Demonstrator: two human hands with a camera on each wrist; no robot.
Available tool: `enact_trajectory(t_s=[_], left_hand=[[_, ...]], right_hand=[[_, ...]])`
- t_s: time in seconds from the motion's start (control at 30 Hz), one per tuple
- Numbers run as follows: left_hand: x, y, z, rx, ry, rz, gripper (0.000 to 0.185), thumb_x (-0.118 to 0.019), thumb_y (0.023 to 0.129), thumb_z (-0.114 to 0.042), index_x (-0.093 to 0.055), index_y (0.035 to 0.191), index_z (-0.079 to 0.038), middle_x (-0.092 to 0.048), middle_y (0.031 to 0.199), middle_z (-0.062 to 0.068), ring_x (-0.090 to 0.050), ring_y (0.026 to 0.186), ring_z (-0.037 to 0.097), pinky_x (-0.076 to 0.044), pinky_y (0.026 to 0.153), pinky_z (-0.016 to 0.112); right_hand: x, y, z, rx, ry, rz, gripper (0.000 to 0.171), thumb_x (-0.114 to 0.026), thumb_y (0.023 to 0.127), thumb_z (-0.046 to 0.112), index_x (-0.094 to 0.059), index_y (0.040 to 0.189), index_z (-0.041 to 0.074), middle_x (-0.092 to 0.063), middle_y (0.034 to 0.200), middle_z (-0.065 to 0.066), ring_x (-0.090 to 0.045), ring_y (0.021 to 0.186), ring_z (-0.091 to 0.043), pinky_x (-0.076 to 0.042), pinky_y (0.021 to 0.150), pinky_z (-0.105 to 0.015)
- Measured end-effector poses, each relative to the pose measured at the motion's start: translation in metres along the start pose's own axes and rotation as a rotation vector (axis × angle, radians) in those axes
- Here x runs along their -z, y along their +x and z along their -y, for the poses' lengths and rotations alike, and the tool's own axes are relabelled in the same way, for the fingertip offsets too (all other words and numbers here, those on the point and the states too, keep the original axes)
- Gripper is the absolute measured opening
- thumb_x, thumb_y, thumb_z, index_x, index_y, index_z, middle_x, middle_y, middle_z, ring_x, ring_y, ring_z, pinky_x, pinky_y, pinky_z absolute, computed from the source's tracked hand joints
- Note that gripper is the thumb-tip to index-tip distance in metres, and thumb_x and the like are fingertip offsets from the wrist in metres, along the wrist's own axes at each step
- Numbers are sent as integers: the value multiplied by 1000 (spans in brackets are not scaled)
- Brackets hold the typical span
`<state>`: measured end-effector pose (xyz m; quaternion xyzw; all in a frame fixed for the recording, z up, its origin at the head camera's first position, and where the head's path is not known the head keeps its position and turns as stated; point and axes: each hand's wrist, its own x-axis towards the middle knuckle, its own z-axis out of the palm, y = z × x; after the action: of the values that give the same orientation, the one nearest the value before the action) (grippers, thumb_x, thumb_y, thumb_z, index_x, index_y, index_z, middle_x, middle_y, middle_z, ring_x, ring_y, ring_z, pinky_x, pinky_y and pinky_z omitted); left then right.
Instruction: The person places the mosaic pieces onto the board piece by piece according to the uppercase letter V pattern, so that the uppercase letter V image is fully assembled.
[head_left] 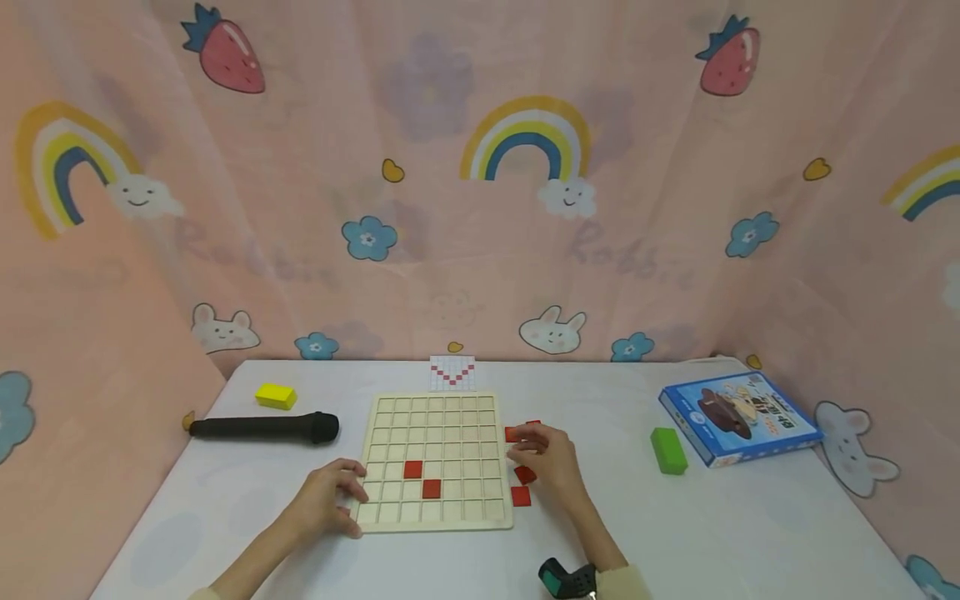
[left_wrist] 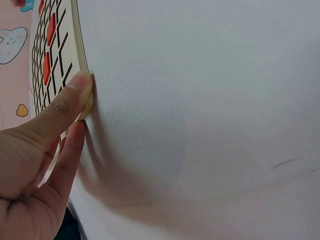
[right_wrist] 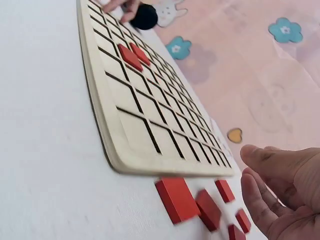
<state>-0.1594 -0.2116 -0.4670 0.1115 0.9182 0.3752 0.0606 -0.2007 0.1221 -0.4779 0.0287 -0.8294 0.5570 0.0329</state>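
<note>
- Red marks your progress: two squares [head_left: 413, 469] sit in the grid of the pale board [head_left: 461, 452], stepping diagonally down to the right, in the third and second rows from your edge.
- The card [head_left: 452, 373], just beyond the board's far edge, shows a small red V. I'd judge you early in copying it: a bit of its left arm seems laid, with most of the V left. Its cells are too small for an exact count.
- Your loose pieces [head_left: 521, 497] lie on the counter [head_left: 420, 567] beside the board's right edge; the right wrist view shows at least five.
- Your right hand [head_left: 551, 462] hovers over those, fingers loosely bent, thumb and fingertips apart, with nothing visible between them.
- Your left hand [head_left: 326, 496] grips the board's near left corner, thumb and fingers closed against its edges, which should keep it steady.
</note>
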Motion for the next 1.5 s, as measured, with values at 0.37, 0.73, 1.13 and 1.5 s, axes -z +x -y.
enact_trajectory(t_s=[0.37, 0.73, 1.13, 1.5], left_hand=[[1, -1, 3, 10, 18, -9, 39, -89, 44, 4, -68, 73, -9, -60, 110, 7, -56, 104, 32, -50, 73, 25], [-1, 0, 3, 14, -13, 4, 39, -89, 44, 4, -69, 74, -8, -59, 111, 8, -56, 105, 33, -51, 69, 24], [0, -1, 1, 13, -33, 10, 38, -89, 45, 4, -68, 74, -7, -59, 112, 10, -55, 107, 35, -51, 67, 23], [1, -1, 0, 19, -29, 4, 39, -89, 44, 5, -68, 74, -7, -58, 113, 9, -56, 105, 34, -51, 65, 23]], right_hand=[[37, -5, -32, -120, -146, -155, 33, -76, 79, 3, -66, 111, 1, -67, 106, -14, -63, 96, -27, -54, 83, -35], [42, -6, -40, -145, -175, -131, 30, -75, 78, 1, -67, 107, 0, -68, 102, -13, -63, 90, -25, -54, 82, -35], [37, -1, -39, -135, -188, -110, 26, -76, 78, 2, -68, 102, 1, -68, 95, -10, -66, 86, -24, -55, 79, -34], [56, 13, -49, -122, -156, 66, 24, -75, 80, 4, -70, 103, 6, -68, 98, -4, -65, 85, -17, -54, 82, -33]])
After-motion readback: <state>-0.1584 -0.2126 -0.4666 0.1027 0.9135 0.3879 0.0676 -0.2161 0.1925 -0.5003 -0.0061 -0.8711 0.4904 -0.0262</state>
